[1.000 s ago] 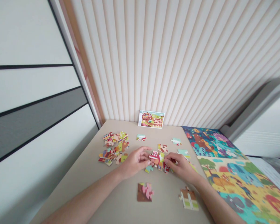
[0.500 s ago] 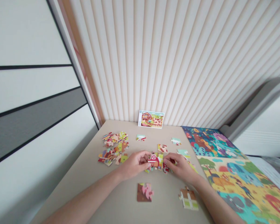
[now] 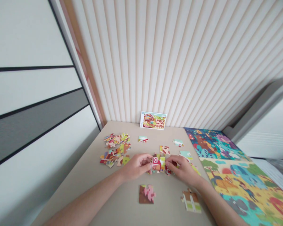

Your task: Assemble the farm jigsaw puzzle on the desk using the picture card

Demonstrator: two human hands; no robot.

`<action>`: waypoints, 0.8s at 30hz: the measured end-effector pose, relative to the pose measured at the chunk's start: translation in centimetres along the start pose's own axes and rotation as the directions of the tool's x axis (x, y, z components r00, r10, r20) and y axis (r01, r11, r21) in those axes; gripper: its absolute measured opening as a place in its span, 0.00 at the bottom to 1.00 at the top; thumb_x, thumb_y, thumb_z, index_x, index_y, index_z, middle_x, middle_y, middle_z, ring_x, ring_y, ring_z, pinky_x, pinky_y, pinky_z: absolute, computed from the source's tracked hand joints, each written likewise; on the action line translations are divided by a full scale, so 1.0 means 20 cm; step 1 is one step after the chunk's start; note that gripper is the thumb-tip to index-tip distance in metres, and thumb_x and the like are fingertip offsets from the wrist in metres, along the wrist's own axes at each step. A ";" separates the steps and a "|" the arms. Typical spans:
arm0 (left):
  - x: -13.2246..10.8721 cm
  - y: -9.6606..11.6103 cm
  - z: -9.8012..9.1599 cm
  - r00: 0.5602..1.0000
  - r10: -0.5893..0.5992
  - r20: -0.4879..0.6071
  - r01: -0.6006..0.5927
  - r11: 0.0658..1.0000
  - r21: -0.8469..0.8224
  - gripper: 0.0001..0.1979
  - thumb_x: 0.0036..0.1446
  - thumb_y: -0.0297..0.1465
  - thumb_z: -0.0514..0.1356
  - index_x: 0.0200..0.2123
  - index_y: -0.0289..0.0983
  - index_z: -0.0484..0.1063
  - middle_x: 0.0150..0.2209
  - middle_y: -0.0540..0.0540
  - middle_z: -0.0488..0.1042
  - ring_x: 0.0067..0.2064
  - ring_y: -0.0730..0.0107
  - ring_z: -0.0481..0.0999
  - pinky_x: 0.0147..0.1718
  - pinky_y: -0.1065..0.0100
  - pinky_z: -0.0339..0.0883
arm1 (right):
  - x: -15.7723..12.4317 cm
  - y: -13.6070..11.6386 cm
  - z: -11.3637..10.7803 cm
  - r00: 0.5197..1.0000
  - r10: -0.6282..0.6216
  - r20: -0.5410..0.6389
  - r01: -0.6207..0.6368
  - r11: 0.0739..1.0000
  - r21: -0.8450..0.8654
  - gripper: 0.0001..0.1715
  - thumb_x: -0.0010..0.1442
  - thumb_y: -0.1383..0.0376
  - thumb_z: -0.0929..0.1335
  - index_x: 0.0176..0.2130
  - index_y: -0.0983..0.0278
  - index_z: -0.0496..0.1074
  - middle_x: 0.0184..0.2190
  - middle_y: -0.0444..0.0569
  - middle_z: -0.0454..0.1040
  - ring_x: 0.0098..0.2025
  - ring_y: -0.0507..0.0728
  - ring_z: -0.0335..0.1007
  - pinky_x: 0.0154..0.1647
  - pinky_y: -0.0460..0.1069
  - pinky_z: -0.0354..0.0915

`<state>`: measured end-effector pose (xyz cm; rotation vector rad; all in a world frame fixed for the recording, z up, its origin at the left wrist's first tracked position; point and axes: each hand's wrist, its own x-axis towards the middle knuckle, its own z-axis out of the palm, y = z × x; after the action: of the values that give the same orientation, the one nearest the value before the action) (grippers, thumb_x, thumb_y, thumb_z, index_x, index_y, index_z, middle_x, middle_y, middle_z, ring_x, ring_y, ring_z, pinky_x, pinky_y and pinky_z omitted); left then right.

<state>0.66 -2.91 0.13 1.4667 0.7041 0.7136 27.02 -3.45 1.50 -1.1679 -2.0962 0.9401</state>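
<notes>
left hand (image 3: pixel 137 165): fingers pinch barn piece (image 3: pixel 157 164) by left edge, slightly lower than 1 s ago | right hand (image 3: pixel 182 167): fingers look unmoved, pinching red piece (image 3: pixel 168 170) | both pieces between the hands' fingertips, apart, apparently unjoined | loose pile (image 3: pixel 118 139) beyond left fingers

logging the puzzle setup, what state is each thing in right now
Left hand: pinching red barn piece
Right hand: pinching dark red piece
Picture card: propped upright
Piece heap: loose, overlapping
Pink pig piece: flat, unattached
Fence piece: flat, unattached
Dark blue picture: flat
Yellow picture: flat
</notes>
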 end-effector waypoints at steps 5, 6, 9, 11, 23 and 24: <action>0.00 -0.01 0.00 0.999 0.013 -0.038 -0.012 0.999 0.033 0.17 0.64 0.43 0.60 0.45 0.34 0.73 0.40 0.43 0.77 0.34 0.71 0.75 0.37 0.68 0.70 | 0.00 -0.02 -0.01 1.000 -0.009 0.012 0.009 1.000 -0.021 0.19 0.69 0.55 0.63 0.34 0.63 0.75 0.31 0.47 0.77 0.33 0.54 0.69 0.37 0.48 0.63; 0.01 -0.01 0.00 0.999 0.010 -0.040 -0.009 1.000 0.030 0.17 0.64 0.42 0.60 0.45 0.34 0.73 0.40 0.43 0.77 0.34 0.71 0.75 0.37 0.68 0.70 | -0.01 -0.03 0.00 1.000 -0.010 0.010 0.011 1.000 -0.024 0.20 0.69 0.55 0.63 0.33 0.63 0.75 0.31 0.47 0.77 0.33 0.54 0.69 0.37 0.48 0.63; 0.00 0.00 -0.01 0.999 0.000 -0.043 0.002 0.999 0.051 0.15 0.63 0.41 0.60 0.43 0.34 0.72 0.38 0.44 0.77 0.34 0.71 0.75 0.36 0.69 0.69 | -0.01 -0.03 0.00 1.000 -0.016 0.008 0.016 0.999 -0.037 0.20 0.70 0.54 0.63 0.33 0.63 0.74 0.31 0.46 0.76 0.33 0.54 0.69 0.38 0.47 0.63; 0.00 0.02 -0.02 0.996 0.006 -0.085 0.002 0.996 0.093 0.13 0.63 0.40 0.60 0.41 0.34 0.72 0.35 0.46 0.76 0.33 0.71 0.75 0.34 0.71 0.67 | -0.01 -0.02 -0.01 1.000 -0.016 -0.012 0.015 0.998 -0.062 0.21 0.70 0.54 0.63 0.31 0.63 0.74 0.30 0.46 0.76 0.32 0.54 0.69 0.37 0.47 0.63; 0.02 0.02 -0.25 0.847 0.156 -0.509 0.149 0.848 0.508 0.07 0.60 0.32 0.56 0.35 0.37 0.71 0.33 0.47 0.78 0.35 0.65 0.77 0.34 0.68 0.66 | -0.02 0.15 -0.18 0.923 0.060 -0.380 -0.175 0.945 -0.276 0.24 0.68 0.50 0.62 0.35 0.63 0.77 0.26 0.46 0.74 0.27 0.55 0.66 0.30 0.48 0.59; 0.01 0.03 -0.29 0.826 0.173 -0.537 0.196 0.804 0.561 0.06 0.59 0.31 0.56 0.35 0.37 0.72 0.33 0.46 0.78 0.36 0.64 0.78 0.35 0.68 0.66 | -0.02 0.15 -0.17 0.922 0.055 -0.384 -0.178 0.940 -0.291 0.24 0.68 0.50 0.62 0.34 0.63 0.77 0.25 0.46 0.73 0.27 0.55 0.66 0.30 0.48 0.59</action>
<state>-3.75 0.81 0.81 1.8273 1.5160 0.9928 31.17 -1.57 1.06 -1.5188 -1.9228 0.3843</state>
